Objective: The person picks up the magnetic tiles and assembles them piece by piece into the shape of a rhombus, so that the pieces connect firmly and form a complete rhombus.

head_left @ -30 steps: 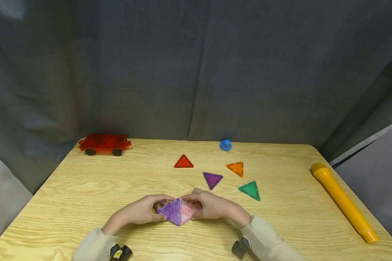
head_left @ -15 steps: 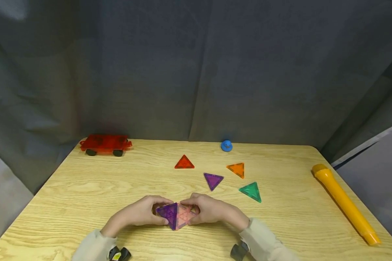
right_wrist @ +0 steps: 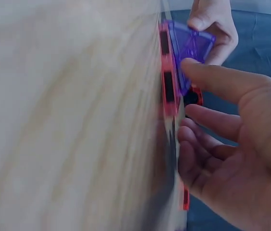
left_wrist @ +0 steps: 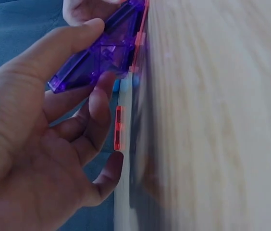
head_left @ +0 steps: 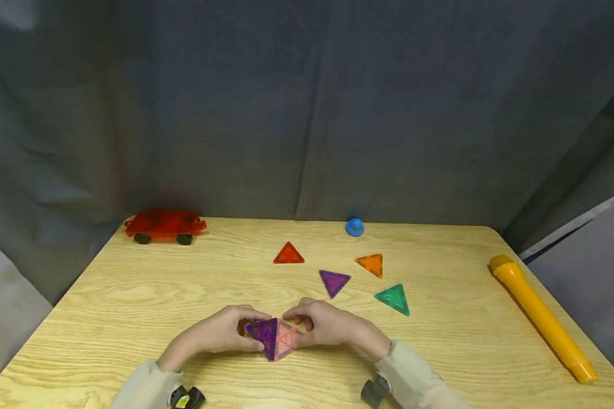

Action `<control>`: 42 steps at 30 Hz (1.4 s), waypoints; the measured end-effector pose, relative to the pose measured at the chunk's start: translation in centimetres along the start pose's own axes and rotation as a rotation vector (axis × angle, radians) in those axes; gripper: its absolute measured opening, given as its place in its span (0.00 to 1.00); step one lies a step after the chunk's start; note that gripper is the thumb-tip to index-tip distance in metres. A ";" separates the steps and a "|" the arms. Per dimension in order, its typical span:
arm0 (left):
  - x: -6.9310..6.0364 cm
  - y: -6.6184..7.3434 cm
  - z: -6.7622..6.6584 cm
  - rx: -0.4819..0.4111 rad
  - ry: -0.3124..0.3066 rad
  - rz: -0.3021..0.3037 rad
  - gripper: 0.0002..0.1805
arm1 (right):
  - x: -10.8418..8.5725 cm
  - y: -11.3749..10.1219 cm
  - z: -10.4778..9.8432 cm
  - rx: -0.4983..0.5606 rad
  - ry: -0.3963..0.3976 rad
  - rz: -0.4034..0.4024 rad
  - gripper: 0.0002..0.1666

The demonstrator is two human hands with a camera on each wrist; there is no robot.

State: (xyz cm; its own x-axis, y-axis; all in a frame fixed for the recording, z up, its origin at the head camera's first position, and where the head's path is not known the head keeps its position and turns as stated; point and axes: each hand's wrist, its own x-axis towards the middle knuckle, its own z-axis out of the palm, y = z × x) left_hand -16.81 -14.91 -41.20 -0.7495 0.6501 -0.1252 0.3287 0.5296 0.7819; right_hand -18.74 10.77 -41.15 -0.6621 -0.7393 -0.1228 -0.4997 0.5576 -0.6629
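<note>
In the head view my left hand (head_left: 230,330) pinches a translucent purple triangular magnetic tile (head_left: 264,336) between thumb and fingers. The left wrist view shows this purple tile (left_wrist: 109,53) tilted up from the table. A pink triangular magnetic tile (head_left: 285,341) lies low against the table, its edge meeting the purple one. My right hand (head_left: 327,325) is at the pink tile's right side, thumb by its corner and forefinger near its top, the fingers loosely bent. In the right wrist view the pink tile's edge (right_wrist: 168,72) shows dark magnets.
Beyond the hands lie a red triangle tile (head_left: 289,254), another purple one (head_left: 334,282), an orange one (head_left: 371,264) and a green one (head_left: 395,299). A red wheeled car base (head_left: 166,225), a blue toy duck (head_left: 355,227) and a yellow toy microphone (head_left: 542,318) stand farther out.
The joined tiles have come slightly nearer and left, and the purple tile now looks darker and more tilted. My right fingers have loosened around the pink tile. The loose tiles stay put.
</note>
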 end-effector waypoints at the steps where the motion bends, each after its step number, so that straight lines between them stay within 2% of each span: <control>1: 0.0 0.0 0.0 0.004 0.000 -0.001 0.29 | 0.0 0.1 -0.1 -0.002 0.021 0.000 0.28; 9: -0.2 0.2 -0.1 0.004 -0.003 -0.007 0.29 | 1.1 0.8 -1.4 -0.115 0.245 -0.020 0.25; 13: -0.3 0.3 -0.2 -0.009 -0.007 -0.009 0.29 | 2.0 1.3 -2.2 -0.128 0.299 0.012 0.27; 21: -0.3 0.5 -0.3 -0.014 0.000 -0.005 0.29 | 4.4 2.5 -3.7 -0.124 0.252 0.135 0.35; 28: -0.2 0.4 -0.2 0.004 -0.003 -0.013 0.29 | 5.7 3.4 -4.0 -0.122 0.238 0.204 0.36; 42: -0.1 0.3 -0.3 0.018 -0.009 -0.012 0.29 | 6.1 3.3 -3.6 -0.139 0.201 0.227 0.34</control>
State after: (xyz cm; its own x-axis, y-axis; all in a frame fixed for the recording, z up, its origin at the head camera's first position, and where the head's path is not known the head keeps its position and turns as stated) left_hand -16.86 -14.97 -40.77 -0.7483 0.6484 -0.1399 0.3302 0.5471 0.7692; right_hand -26.38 9.45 -41.40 -0.8554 -0.5086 -0.0981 -0.3892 0.7560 -0.5263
